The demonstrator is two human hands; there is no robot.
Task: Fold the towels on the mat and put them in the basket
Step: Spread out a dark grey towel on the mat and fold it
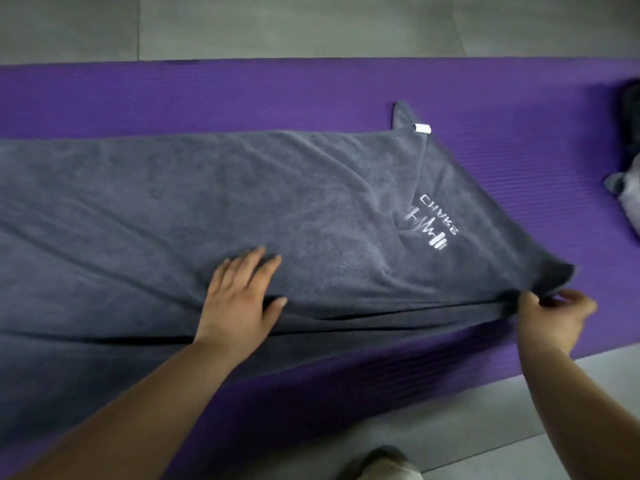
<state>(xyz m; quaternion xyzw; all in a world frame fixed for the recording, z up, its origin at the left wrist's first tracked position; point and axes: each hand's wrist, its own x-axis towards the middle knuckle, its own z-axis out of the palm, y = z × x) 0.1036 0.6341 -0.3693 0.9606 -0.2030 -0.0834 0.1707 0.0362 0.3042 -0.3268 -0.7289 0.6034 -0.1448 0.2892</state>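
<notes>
A long dark grey towel (173, 209) lies lengthwise on the purple mat (277, 91), folded once along its length, with white "CHARGE" lettering and a small white loop tag near its right end. My left hand (242, 296) rests flat on the towel's near fold, fingers spread. My right hand (554, 317) pinches the towel's near right corner and holds it slightly off the mat. No basket is in view.
More grey cloth (627, 199) lies at the mat's right edge, with a dark item (632, 119) behind it. Grey floor tiles (277, 26) border the mat beyond and in front. A shoe tip (381, 462) shows at the bottom edge.
</notes>
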